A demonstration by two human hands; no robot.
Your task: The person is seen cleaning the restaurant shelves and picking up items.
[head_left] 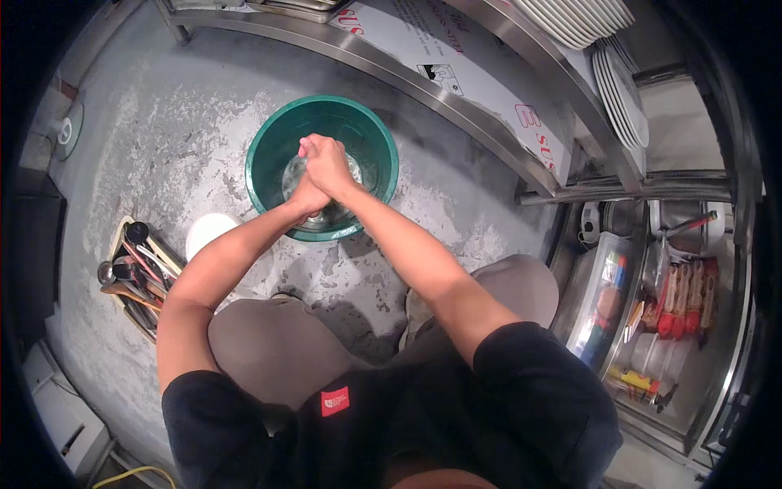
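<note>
A round green plastic tub [266, 162] stands on the floor before me, with what looks like water [352, 174] at its bottom. Over its middle my two hands are pressed together. My right hand [328, 162] lies on top, fingers curled. My left hand [310, 194] is beneath and partly covered by it. Whether anything is squeezed between the palms is hidden. Close to the tub's lower left side sits a white round container or lid [208, 231], partly behind my left forearm.
Left of me, a tray [119, 235] holds ladles, a wooden spoon and other utensils. A steel shelf [391, 55] curves along the far side, with stacked white plates [620, 101] at right. Lower right shelves hold a long plastic box [602, 299] and several red-ended brushes [684, 299].
</note>
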